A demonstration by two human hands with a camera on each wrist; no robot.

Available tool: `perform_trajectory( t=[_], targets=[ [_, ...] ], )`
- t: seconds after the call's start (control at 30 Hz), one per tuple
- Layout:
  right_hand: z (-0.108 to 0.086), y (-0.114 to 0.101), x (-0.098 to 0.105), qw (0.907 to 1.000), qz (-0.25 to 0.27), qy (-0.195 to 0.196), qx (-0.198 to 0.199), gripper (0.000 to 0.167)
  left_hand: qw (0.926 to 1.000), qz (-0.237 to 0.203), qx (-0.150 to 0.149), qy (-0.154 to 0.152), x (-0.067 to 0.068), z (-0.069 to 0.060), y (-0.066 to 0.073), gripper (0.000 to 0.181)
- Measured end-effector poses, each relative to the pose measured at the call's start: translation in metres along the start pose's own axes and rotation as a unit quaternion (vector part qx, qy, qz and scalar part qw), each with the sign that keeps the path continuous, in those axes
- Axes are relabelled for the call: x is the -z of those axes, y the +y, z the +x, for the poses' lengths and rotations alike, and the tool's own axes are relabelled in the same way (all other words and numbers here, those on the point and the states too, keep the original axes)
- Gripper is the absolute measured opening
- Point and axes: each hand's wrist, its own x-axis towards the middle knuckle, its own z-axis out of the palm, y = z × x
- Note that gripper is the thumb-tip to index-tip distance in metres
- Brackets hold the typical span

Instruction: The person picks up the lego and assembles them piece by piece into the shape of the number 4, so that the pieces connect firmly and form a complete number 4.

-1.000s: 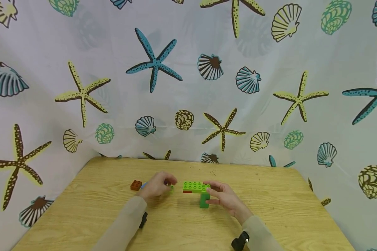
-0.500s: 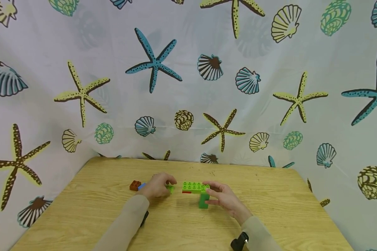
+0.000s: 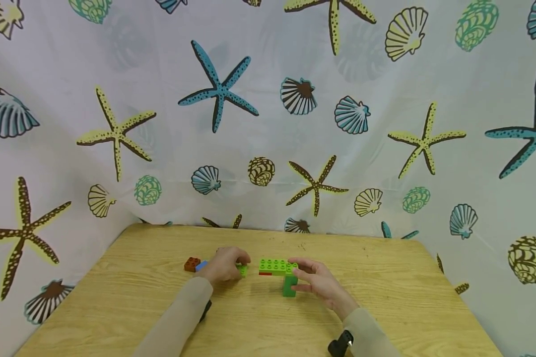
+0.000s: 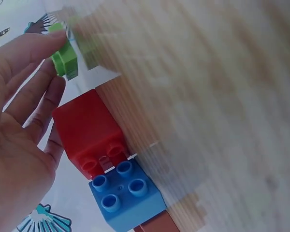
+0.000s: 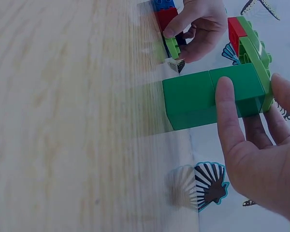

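Note:
My left hand (image 3: pixel 225 263) pinches a small light green brick (image 4: pixel 65 58) low at the table, with the thumb and a fingertip on its sides. Beside that hand lie a red brick (image 4: pixel 89 128) and a blue brick (image 4: pixel 125 193). My right hand (image 3: pixel 319 282) holds an upright toy-brick structure: a dark green column (image 5: pixel 193 99) carries a long light green top (image 3: pixel 273 266) overhanging to the left. A red brick (image 5: pixel 235 36) sits under the overhang. One finger of the right hand lies along the column, and other fingers are partly hidden behind it.
A brown brick (image 3: pixel 192 264) lies left of the blue one on the wooden table (image 3: pixel 268 327). Behind the table hangs a white cloth (image 3: pixel 268 139) printed with starfish and shells. Dark wrist cameras (image 3: pixel 341 343) sit at both sleeves.
My left hand has lowered slightly and its fingers have closed in on the light green brick. The right hand and the structure stay nearly still.

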Motion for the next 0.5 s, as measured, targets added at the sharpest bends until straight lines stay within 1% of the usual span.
perform_trajectory(
  t=[0.1,0.2,0.23,0.3,0.37,0.5],
  targets=[
    [-0.001,0.000,-0.001,1.0000,0.000,0.000,0.000,0.055,0.9996,-0.026,0.005,0.001,0.001,-0.001,-0.001,0.044],
    [-0.001,-0.001,-0.002,1.0000,-0.001,0.001,0.001,0.055,0.9973,-0.072,0.012,0.000,0.004,-0.003,0.001,0.046],
    [-0.001,0.000,-0.002,1.0000,-0.002,0.001,0.002,0.055,0.9960,-0.089,0.010,0.001,0.005,-0.004,0.002,0.047],
    [-0.001,0.000,-0.002,1.0000,-0.003,0.001,0.003,0.055,0.9929,-0.119,0.002,0.005,0.008,-0.006,0.004,0.046],
    [-0.001,0.000,-0.002,1.0000,-0.004,0.001,0.004,0.055,0.9902,-0.139,-0.015,0.010,0.011,-0.008,0.006,0.044],
    [-0.001,0.001,-0.001,1.0000,-0.006,0.000,0.006,0.056,0.9862,-0.157,-0.048,0.023,0.015,-0.012,0.012,0.039]
  ],
)
